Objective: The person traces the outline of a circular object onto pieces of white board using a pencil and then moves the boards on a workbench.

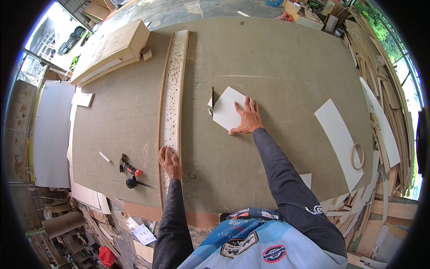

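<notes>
Flat and unclenched, both hands: left hand on perforated strip, right hand on white panel.

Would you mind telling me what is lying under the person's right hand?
The right hand lies flat on a white square panel, which rests on the large grey-brown worktable. A small white offcut shows at the panel's left edge; anything beneath the panel is hidden.
</notes>
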{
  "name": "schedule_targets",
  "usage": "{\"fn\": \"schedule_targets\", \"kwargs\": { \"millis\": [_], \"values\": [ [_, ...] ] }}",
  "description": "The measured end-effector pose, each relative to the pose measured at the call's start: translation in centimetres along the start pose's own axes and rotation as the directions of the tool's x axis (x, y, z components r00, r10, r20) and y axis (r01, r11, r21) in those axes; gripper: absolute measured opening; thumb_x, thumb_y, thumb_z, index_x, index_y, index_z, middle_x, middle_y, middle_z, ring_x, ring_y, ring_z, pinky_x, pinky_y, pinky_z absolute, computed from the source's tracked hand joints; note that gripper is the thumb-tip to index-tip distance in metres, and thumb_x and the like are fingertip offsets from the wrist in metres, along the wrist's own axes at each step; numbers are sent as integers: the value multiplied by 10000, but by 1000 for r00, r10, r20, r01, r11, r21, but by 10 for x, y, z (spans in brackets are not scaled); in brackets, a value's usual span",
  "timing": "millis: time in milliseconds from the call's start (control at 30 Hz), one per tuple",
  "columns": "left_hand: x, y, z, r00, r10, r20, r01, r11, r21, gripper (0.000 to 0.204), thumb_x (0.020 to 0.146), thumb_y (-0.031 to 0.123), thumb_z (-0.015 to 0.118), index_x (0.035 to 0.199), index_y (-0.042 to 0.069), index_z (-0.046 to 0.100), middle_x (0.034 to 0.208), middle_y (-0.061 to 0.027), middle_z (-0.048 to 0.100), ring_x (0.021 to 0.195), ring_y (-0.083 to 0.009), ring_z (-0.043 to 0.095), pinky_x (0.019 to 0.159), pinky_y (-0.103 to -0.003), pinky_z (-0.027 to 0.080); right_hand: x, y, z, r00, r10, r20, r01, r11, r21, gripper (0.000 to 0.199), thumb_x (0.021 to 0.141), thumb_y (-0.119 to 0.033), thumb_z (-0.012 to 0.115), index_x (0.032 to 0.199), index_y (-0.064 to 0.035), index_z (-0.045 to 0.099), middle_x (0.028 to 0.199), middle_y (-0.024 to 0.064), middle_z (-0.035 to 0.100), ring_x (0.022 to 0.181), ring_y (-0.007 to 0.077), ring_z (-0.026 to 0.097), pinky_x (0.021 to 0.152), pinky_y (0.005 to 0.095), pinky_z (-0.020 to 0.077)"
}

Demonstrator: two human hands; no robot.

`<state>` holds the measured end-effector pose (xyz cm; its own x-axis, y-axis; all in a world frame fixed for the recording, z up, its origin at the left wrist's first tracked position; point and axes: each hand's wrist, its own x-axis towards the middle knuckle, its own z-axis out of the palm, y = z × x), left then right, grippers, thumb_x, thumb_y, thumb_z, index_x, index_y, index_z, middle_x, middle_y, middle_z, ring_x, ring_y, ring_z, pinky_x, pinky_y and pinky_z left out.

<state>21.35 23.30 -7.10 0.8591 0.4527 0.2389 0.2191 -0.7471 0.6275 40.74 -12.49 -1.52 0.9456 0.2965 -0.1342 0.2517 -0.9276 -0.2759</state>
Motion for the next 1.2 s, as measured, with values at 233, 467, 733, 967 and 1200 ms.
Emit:
{"fn": "schedule_targets", "kwargs": {
  "millis": [233,467,733,967,1200],
  "values": [
    [1,-3,1,1000,20,-20,-20,1000,3,469,909,138,558,1366,74,643,1508,-192,518,1438,-373,426,1215,-491,283,-2,-3,3,999,12,-30,-12,1000,2,1338,468,-662,881,1605,-156,391,1647,364,154,1541,513,129,1252,624,153],
    [1,-1,1,1000,23,-19,-23,1000,-4,467,908,139,553,1361,79,650,1502,-185,519,1429,-368,433,1209,-491,290,-4,-2,5,999,-13,-41,13,1000,6,1335,463,-667,887,1598,-156,404,1642,373,157,1535,524,129,1242,643,150],
    [1,-2,1,1000,2,-14,-3,999,-34,475,915,166,537,1367,84,656,1521,-174,500,1442,-355,416,1221,-484,283,-5,-5,4,1000,6,-27,-6,1000,2,1344,455,-668,889,1598,-152,404,1639,375,160,1533,530,121,1241,643,155],
    [1,-2,2,1000,-5,-22,4,999,-40,472,914,188,545,1359,83,664,1518,-171,505,1438,-355,422,1220,-487,281,-4,-7,0,1000,20,-11,-21,1000,-13,1348,463,-662,887,1606,-152,387,1641,371,160,1534,534,125,1243,644,153],
    [1,-4,3,1000,3,-21,-3,1000,-19,476,915,191,543,1364,88,661,1518,-170,507,1439,-350,421,1220,-489,278,-4,-10,-1,999,48,20,-48,998,-42,1356,481,-666,881,1622,-157,353,1651,374,138,1537,541,128,1243,648,164]
  ]
}}
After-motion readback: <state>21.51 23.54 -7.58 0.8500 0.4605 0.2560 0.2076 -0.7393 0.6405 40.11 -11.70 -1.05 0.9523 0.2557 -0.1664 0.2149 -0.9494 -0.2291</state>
